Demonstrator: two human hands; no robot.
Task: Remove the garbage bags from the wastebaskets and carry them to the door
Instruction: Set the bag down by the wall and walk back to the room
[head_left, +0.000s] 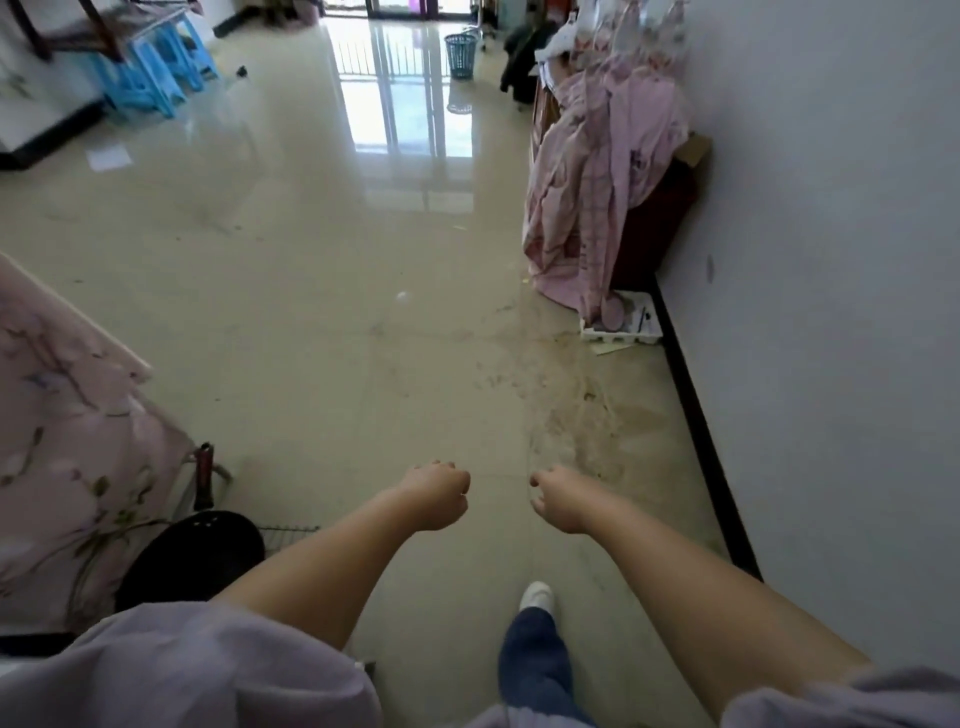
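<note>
A teal mesh wastebasket (461, 55) stands far ahead on the shiny floor, near the bright glass door (400, 8) at the back of the room. I cannot tell whether a bag is in it. No garbage bag shows anywhere. My left hand (435, 496) and my right hand (562, 499) are held out low in front of me, side by side, both curled into loose fists with nothing in them. They are far from the wastebasket.
Pink cloth drapes over furniture (602, 171) along the right wall, with a white tray (623, 325) at its foot. Blue stools (156, 73) stand at the far left. A floral-covered piece (57, 441) and a black fan (202, 551) are at my near left. My shoe (537, 597) steps forward.
</note>
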